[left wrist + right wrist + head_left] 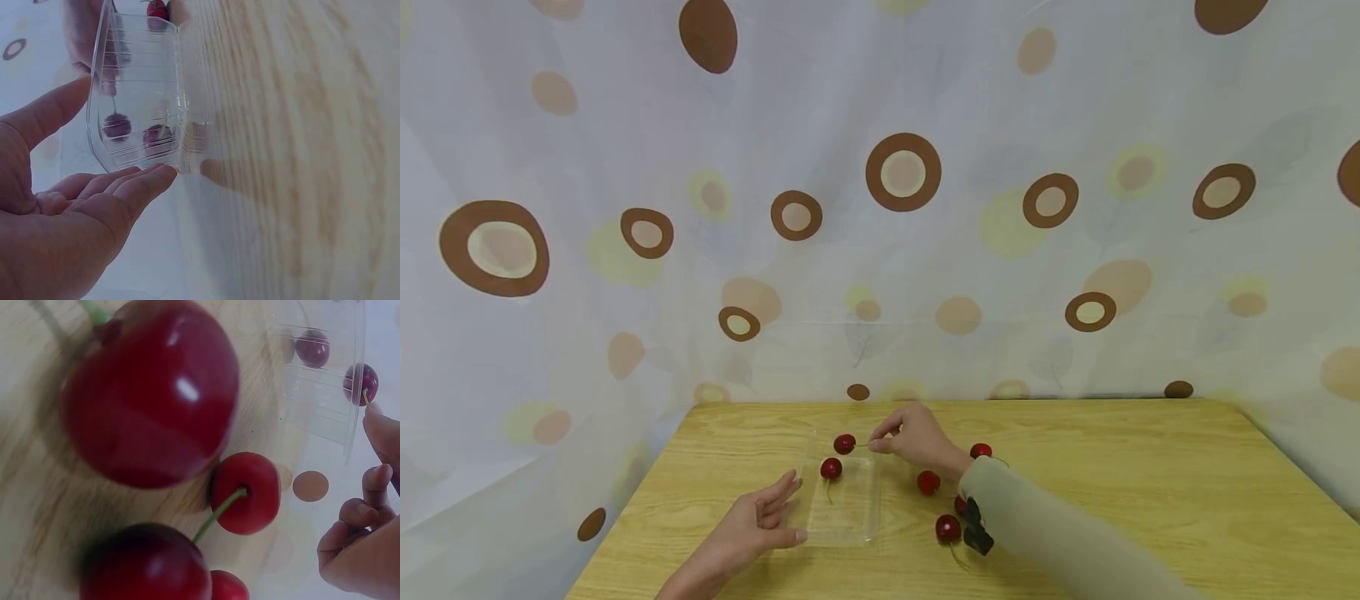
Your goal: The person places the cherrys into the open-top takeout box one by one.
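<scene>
- Pale cloth (820, 100) printed with brown rings and beige and yellow spots hangs behind a light wood-grain counter (1150, 467).
- At the left, the person's left hand (752, 525) is open, its thumb and fingers spread at the left side of the tray and the fingertips against its wall.
- Next comes the clear plastic tray (874, 500), standing on the counter with ridged, see-through walls.
- One dark red cherry (831, 468) lies inside it, stem pointing toward the person.
- Just beyond and slightly right, a second cherry (844, 444) hangs at the tray's far part; whether it touches the bottom I cannot tell.
- To the right of that, the right hand (917, 437) pinches this second cherry's green stem (862, 445) between thumb and finger.
- Right of the tray, four loose cherries (928, 482) rest on the counter around the right wrist, one partly hidden behind a small black device (977, 533).
- Farthest right, a pale sleeve (1060, 525) covers the right forearm.
</scene>
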`<action>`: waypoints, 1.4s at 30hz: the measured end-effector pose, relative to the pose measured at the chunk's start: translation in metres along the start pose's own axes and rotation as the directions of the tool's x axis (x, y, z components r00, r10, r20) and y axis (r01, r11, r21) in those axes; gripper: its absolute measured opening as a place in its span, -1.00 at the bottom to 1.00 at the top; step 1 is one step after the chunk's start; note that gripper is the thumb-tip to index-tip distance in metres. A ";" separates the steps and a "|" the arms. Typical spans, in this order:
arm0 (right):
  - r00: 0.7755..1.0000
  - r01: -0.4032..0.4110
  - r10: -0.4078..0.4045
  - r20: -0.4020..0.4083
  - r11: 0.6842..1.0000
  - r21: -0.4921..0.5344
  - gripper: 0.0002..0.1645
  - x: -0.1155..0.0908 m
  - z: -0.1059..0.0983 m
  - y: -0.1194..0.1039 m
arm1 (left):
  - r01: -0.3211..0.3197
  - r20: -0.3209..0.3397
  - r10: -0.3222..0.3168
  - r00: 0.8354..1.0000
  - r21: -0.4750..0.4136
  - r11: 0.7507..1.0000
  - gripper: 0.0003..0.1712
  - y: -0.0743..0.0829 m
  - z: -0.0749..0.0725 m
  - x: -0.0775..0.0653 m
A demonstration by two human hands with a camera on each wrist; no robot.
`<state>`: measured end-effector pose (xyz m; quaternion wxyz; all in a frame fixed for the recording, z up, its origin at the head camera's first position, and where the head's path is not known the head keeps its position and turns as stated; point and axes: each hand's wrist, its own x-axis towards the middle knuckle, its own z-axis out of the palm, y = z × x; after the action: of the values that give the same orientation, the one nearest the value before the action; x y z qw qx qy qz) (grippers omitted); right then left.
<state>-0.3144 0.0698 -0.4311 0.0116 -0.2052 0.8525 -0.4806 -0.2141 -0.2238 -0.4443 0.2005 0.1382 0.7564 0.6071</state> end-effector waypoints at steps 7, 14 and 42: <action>0.999 -0.029 0.028 -0.019 0.999 -0.020 -0.92 0.006 0.006 0.001 | 0.010 -0.002 -0.010 1.000 0.012 1.000 0.07 0.001 -0.001 0.001; 0.999 -0.033 0.033 -0.005 0.999 -0.011 -0.91 0.006 0.010 -0.003 | 0.021 -0.001 -0.021 1.000 0.018 1.000 0.07 0.000 -0.001 0.002; 0.999 -0.005 0.003 -0.051 0.999 -0.042 -0.89 -0.009 -0.034 -0.006 | 0.019 0.004 -0.019 1.000 0.019 1.000 0.08 -0.002 -0.002 0.002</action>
<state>-0.3115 0.0981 -0.4091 -0.0133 -0.1913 0.8630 -0.4675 -0.2167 -0.2252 -0.4457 0.2065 0.1344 0.7630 0.5976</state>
